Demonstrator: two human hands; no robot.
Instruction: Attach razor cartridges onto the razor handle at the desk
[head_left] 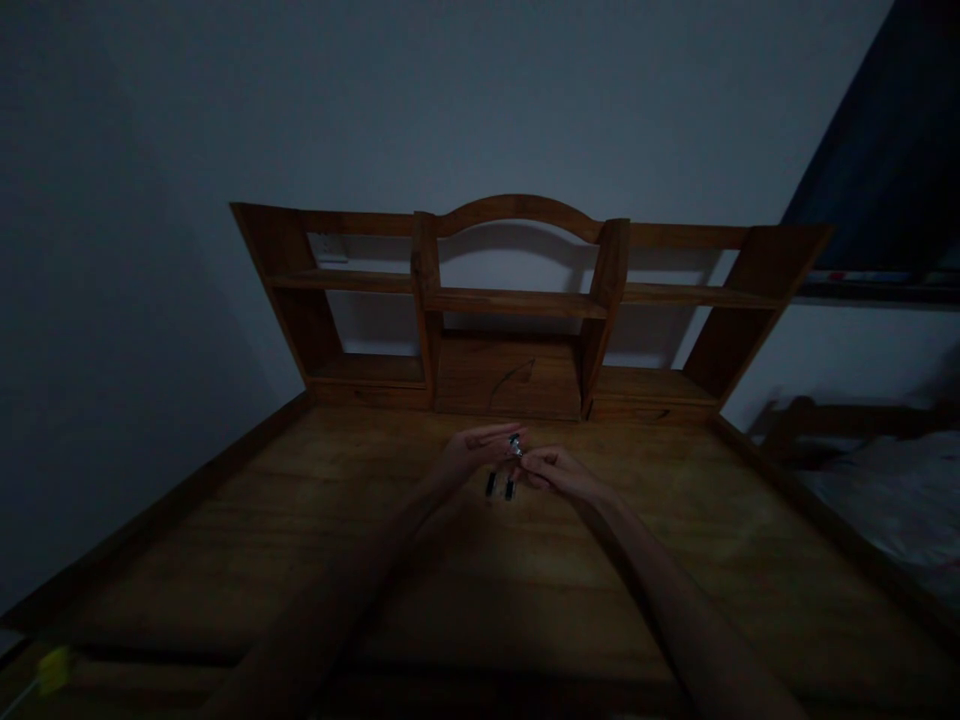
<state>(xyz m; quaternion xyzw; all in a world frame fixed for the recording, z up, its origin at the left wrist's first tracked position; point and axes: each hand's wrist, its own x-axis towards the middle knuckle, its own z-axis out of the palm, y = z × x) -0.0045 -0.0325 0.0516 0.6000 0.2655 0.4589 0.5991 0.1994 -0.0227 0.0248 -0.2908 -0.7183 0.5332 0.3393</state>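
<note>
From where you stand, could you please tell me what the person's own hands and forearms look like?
The left hand and the right hand wear no gloves. The left forearm and right forearm taper towards the wrists, with no sleeve, watch or bracelet visible. It is too dim to tell rings or fine markings.

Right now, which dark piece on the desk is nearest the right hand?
The rightmost dark piece, by the right hand; the left piece lies farther.

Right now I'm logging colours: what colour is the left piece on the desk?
The left piece looks black; head view.
</note>
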